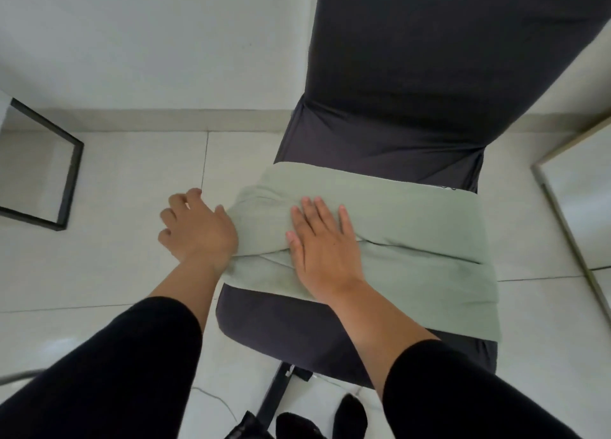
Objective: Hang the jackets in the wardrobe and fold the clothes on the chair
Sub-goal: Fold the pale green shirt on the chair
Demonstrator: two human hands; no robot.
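- Head view: chair [297, 323] stands on pale tile floor [99, 273], backrest toward a white wall [132, 41].
- Garment [413, 240], pale green, lies folded across the seat; its left end overhangs the seat's left edge, its right end reaches the seat's right edge. A strip of dark seat shows in front of it.
- Right hand [324, 246] lies flat on the garment's left part, fingers straight and slightly spread, pressing the cloth; it grasps nothing.
- Left hand [198, 230] is at the garment's left end, just off the seat; fingers loosely curled over the floor, heel touching the cloth. No hold on the cloth visible.
- Open floor left of chair up to a black frame [69, 180]; a mirror [578, 207] with a pale frame stands close on the right.
- Chair cover: dark, smooth, stretchy, creased at the backrest's base. Garment: soft, matte, bulging under the right hand.
- Both sleeves black, pushed up the forearms.
- No readable writing.
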